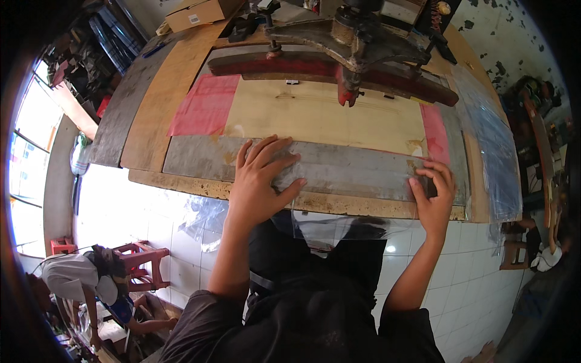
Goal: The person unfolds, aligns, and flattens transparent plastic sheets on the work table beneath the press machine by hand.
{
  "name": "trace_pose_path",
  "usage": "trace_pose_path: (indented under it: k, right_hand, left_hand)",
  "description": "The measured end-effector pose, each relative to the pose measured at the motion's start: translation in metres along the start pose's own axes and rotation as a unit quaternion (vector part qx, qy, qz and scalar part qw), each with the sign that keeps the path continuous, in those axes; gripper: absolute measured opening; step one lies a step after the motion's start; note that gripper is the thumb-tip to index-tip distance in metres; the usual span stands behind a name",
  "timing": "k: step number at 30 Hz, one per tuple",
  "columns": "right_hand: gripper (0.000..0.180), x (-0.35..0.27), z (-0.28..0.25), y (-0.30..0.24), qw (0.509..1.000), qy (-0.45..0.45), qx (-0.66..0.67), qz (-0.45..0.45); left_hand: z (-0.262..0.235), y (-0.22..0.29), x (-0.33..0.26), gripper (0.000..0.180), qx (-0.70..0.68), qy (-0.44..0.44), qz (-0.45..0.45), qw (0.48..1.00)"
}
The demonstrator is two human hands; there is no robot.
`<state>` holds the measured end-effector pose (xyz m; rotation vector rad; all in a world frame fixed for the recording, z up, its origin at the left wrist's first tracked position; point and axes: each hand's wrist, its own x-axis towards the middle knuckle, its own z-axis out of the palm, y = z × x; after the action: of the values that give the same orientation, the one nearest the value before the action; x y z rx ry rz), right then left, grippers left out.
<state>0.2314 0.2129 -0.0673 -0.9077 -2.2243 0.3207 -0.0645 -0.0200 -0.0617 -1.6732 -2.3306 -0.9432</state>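
The person's dark-clothed torso (315,302) fills the bottom of the view, forearms reaching up to a wooden workbench (175,91); the left hand (260,181) lies flat, fingers spread, pressing a clear plastic sheet (345,175) onto the grey board (363,166) at the bench's near edge; the right hand (433,196) pinches the sheet's right end between curled fingers; beyond hangs a rusty press arm (348,45) over a red bar (290,63); a stack of clear bags (496,157) lies to the right; another person (85,281) crouches near red stools (142,266) on the floor.
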Motion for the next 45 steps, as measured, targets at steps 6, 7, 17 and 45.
trace_pose_path:
  k: [6,7,17,45]
  right_hand:
    - [0.023,0.003,-0.001,0.001,0.999,-0.015,0.028,-0.011]
    - [0.023,0.002,-0.001,0.004,0.999,-0.017,0.047,-0.010]
    - [0.021,-0.014,-0.010,0.024,0.938,-0.039,0.325,0.115]
    - [0.057,-0.009,-0.021,0.007,0.916,-0.107,0.365,0.125]
  left_hand:
    - [-0.008,-0.005,0.001,0.039,-0.083,-0.003,0.012,0.996]
    - [-0.007,-0.010,-0.003,0.037,-0.131,-0.024,-0.012,0.991]
    - [-0.015,0.002,-0.004,0.033,-0.298,-0.031,-0.169,0.939]
    - [-0.006,-0.007,-0.011,0.027,-0.429,0.023,-0.214,0.877]
